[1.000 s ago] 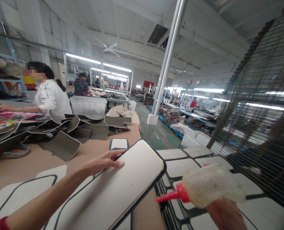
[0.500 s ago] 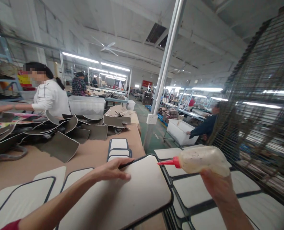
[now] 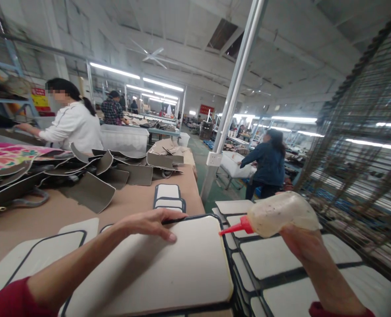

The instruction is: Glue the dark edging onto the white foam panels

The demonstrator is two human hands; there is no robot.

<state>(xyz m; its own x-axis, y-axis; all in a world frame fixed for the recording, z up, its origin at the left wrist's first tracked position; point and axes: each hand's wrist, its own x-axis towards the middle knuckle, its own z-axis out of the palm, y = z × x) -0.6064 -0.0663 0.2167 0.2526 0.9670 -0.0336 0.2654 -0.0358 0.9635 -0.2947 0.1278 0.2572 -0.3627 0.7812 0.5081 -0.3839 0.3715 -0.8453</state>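
Note:
A large white panel with a dark edge [image 3: 182, 268] lies tilted in front of me. My left hand [image 3: 154, 224] grips its far edge, thumb on the white face and fingers over the dark rim. My right hand [image 3: 301, 242] is closed round a translucent bottle [image 3: 281, 213] with a red nozzle [image 3: 237, 226]. The nozzle tip is at the panel's right edge, near the far corner. A thin yellowish line runs along that edge. Smaller dark-edged panels [image 3: 168, 192] lie beyond my left hand.
Dark curved pieces [image 3: 90, 193] are heaped on the brown table [image 3: 129, 200]. More white panels [image 3: 264, 255] lie at the right, beside a wire rack [image 3: 357, 119]. A metal post [image 3: 237, 83] rises ahead. A person in white [image 3: 73, 125] works at the left; another pushes a white cart [image 3: 230, 163].
The nozzle tip has come down onto the panel's right edge. The panel has shifted slightly. At the right, the person with the cart has moved left and shows more fully.

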